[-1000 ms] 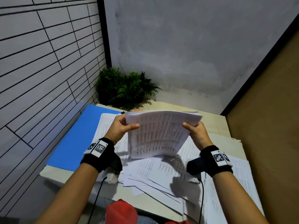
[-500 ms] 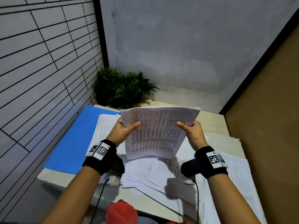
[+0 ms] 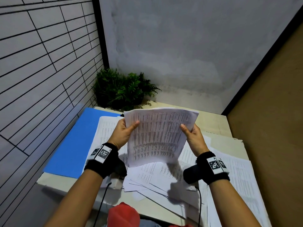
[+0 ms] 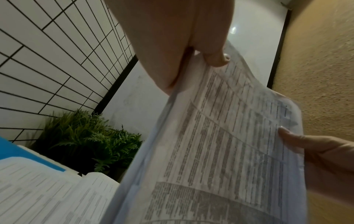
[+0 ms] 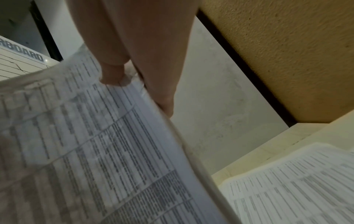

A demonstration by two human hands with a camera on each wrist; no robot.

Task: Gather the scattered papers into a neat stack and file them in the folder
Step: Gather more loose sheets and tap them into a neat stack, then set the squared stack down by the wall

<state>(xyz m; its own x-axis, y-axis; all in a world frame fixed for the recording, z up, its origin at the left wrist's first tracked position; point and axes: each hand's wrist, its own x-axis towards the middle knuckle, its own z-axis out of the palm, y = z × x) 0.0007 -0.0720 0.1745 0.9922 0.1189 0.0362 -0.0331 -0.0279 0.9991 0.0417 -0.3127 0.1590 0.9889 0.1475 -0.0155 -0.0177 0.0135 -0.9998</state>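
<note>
I hold a stack of printed papers (image 3: 159,136) upright above the table, its lower edge close over the loose sheets. My left hand (image 3: 124,131) grips the stack's left edge, thumb on the front. My right hand (image 3: 191,133) grips the right edge the same way. In the left wrist view the stack of papers (image 4: 220,151) fills the right side under my thumb. The right wrist view shows the stack of papers (image 5: 86,144) from its right edge. More scattered papers (image 3: 155,177) lie on the table under and around the stack. A blue folder (image 3: 72,141) lies flat at the left.
A green fern plant (image 3: 121,89) stands at the table's (image 3: 213,125) back left corner. Tiled wall on the left, grey wall behind, a brown panel on the right. More sheets (image 3: 237,185) overhang the table's near right edge. Something red (image 3: 123,215) is below the near edge.
The stack has stayed in both hands, with its top edge a little flatter; the hands' grip is the same. The view has shifted slightly.
</note>
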